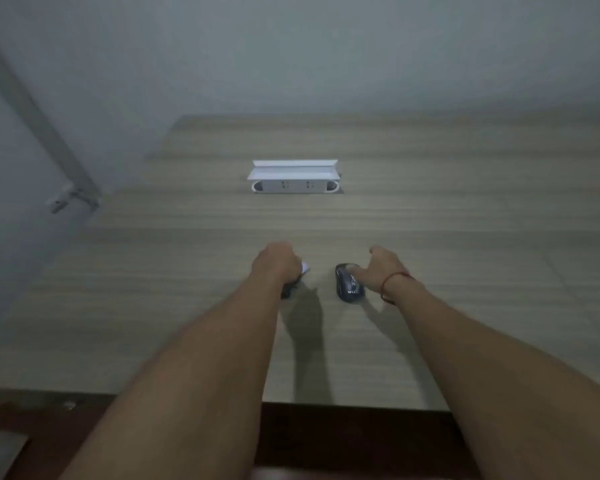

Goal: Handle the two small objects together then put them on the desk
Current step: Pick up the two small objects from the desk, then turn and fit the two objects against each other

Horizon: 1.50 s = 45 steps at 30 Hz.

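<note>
Two bare forearms enter from the bottom of the frame and extend over the wood-grain tabletop point(430, 209) toward its centre. The left hand point(277, 261) is clenched, its grip closed on a small object point(296, 276) of which only a pale tip at the knuckles and a dark part below the wrist show; its type cannot be told. Just right of it, a black computer mouse point(347, 283) lies on the tabletop at frame centre. The right hand point(381, 266), with a red string point(394, 279) on its wrist, has its grip released, fingers spread, thumb touching the mouse's right side. Farther back, in the upper centre, a white socket box point(293, 181) with raised lid sits in the tabletop.
</note>
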Motion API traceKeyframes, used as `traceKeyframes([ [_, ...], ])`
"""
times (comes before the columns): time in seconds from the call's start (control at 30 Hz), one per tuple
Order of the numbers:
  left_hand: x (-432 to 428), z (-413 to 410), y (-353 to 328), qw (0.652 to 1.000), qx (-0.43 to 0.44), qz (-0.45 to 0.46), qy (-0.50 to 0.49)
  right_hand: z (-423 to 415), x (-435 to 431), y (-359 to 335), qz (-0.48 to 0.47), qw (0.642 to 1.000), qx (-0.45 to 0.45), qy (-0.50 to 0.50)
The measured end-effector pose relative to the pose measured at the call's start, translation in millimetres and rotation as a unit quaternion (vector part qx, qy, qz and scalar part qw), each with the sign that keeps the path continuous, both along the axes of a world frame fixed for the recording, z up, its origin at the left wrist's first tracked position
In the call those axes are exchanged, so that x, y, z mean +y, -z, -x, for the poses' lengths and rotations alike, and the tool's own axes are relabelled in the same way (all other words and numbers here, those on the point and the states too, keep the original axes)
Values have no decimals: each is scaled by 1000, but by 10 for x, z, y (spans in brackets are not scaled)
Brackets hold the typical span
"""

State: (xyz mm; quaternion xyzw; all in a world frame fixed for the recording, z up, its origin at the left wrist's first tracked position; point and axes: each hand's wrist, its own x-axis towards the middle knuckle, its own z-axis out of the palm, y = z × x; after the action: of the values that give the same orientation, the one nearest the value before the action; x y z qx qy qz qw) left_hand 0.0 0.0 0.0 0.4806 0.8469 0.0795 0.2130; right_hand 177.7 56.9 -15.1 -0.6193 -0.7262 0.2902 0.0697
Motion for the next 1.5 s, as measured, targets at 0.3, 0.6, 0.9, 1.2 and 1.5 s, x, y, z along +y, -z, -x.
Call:
traceKeyframes([
  [0.3,-86,27,1080,991,2,-98,-93,136,-210,1063,-63,984,133,104],
  [0.6,-167,-35,1583,942,52,-300,-142,220,-158,1386,-207,954,187,111],
  [0.9,-644,-371,1568,922,-33,-355,-152,-56,-620,1457,-188,957,220,30],
  [1.2,-547,-336,1299,832,-284,-432,-202,-105,-646,1456,-163,957,238,26],
  [1.5,-382,-610,1072,855,-174,-485,-63,-61,-593,1516,-156,957,242,19],
])
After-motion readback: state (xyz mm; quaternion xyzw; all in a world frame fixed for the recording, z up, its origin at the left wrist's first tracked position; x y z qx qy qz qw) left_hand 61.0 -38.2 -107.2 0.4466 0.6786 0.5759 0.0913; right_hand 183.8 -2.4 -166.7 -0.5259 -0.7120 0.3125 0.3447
